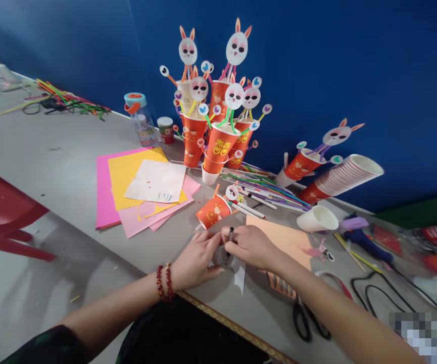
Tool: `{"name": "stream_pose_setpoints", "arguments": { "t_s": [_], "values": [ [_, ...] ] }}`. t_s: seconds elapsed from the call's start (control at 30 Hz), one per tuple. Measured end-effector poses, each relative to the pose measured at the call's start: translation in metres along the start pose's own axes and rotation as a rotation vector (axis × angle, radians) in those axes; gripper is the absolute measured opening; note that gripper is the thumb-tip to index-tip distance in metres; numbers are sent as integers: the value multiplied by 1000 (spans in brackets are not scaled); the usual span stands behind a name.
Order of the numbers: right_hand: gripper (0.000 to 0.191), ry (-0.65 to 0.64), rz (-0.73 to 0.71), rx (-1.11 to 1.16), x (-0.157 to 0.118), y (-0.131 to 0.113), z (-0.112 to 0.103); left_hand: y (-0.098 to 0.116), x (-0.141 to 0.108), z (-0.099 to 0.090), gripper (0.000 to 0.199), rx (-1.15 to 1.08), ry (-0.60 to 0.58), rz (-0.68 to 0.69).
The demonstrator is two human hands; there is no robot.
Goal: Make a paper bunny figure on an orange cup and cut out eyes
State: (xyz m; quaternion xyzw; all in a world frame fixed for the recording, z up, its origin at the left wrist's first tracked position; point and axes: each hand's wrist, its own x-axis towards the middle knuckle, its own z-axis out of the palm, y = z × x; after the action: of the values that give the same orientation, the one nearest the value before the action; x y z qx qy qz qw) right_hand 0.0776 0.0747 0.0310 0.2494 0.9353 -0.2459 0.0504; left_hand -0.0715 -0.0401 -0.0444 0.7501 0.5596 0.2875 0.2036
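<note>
Near the table's front edge, my right hand [246,245] is closed round a dark pen [231,233], held nearly upright. My left hand [199,258], with a red bead bracelet on its wrist, lies spread beside it, its fingers touching a small round greyish object [223,257] under the pen. That object is partly hidden by my fingers. A cut piece of white paper [240,278] sticks out below my hands. Just beyond them, an orange-red paper cup [213,211] with a small rabbit face lies tilted.
Rabbit-decorated cups [222,144] stand at the back. Coloured paper sheets [115,187] lie left. Orange paper [279,235], black-handled scissors [302,321], a white cup [317,218], stacked cups [345,177], a glue gun [368,245] and black cables are on the right.
</note>
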Motion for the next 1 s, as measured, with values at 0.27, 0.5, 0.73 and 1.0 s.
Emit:
{"name": "stream_pose_setpoints", "arguments": {
  "t_s": [0.27,0.5,0.73,1.0],
  "values": [
    [8,38,-96,-154,-2,-7,4,-1,-1,1,70,3,7,24],
    [7,25,-140,-223,-5,-9,6,-4,-2,5,84,-19,11,34],
    [6,84,-168,-123,-8,-4,5,-5,-3,6,88,-6,14,42],
    [20,423,-24,418,-48,9,3,-5,-4,6,97,-75,3,69]
  ]
}}
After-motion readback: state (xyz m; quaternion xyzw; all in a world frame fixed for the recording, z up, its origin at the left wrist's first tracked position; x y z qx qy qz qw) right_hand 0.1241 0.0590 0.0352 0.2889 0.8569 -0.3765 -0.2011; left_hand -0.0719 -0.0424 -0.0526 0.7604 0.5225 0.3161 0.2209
